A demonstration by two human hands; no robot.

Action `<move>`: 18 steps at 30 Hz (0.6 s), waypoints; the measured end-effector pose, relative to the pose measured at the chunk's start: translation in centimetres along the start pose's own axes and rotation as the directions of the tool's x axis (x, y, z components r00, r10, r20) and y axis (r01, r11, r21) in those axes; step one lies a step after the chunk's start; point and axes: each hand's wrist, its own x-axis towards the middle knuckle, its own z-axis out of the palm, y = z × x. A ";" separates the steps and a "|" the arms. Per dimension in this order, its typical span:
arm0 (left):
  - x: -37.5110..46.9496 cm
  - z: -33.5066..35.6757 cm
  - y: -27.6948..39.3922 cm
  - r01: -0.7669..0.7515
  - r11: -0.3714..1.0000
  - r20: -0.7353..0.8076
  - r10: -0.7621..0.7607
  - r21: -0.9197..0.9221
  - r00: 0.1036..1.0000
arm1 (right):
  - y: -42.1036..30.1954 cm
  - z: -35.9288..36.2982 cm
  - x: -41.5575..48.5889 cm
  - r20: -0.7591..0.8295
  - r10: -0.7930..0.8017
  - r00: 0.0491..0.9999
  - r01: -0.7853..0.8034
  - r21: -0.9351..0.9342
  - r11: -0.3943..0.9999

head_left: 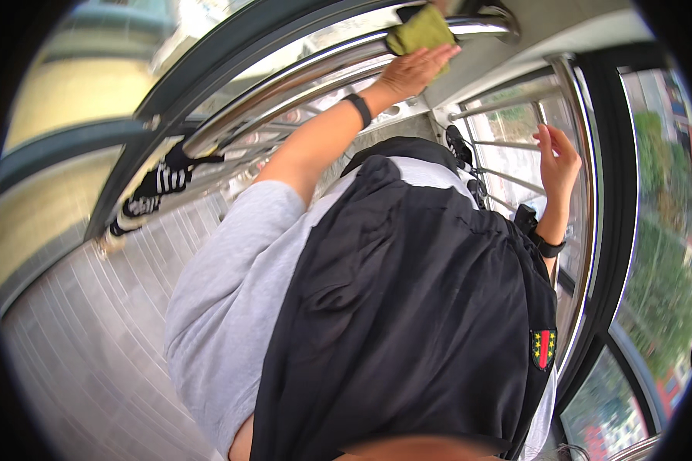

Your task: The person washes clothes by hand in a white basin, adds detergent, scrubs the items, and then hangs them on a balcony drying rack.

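My left hand [412, 75] lies with extended fingers on a yellow-green cloth [422, 30], which is wrapped over a shiny metal handrail [328, 57]. A black band circles that wrist. Part of the cloth and the far side of the rail are hidden. My right hand [558, 158], also with a black wristband, is raised beside an upright-looking metal rail [582, 144] on the right. Its fingers are loosely bent with the thumb apart, and nothing shows in them.
Dark-framed windows [605, 190] rise on the right, with greenery outside. More metal bars [510, 104] run below the rails. Black-and-white striped items [164, 178] are at the left rail's end. Grey floor [98, 322] spreads at lower left. My dark apron [403, 299] fills the middle.
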 end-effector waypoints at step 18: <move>-15.9 -2.3 -5.8 0.744 0.662 0.791 -0.405 -0.093 0.459 | -3.2 4.4 3.7 0.263 -0.205 0.943 0.218 -0.022 0.976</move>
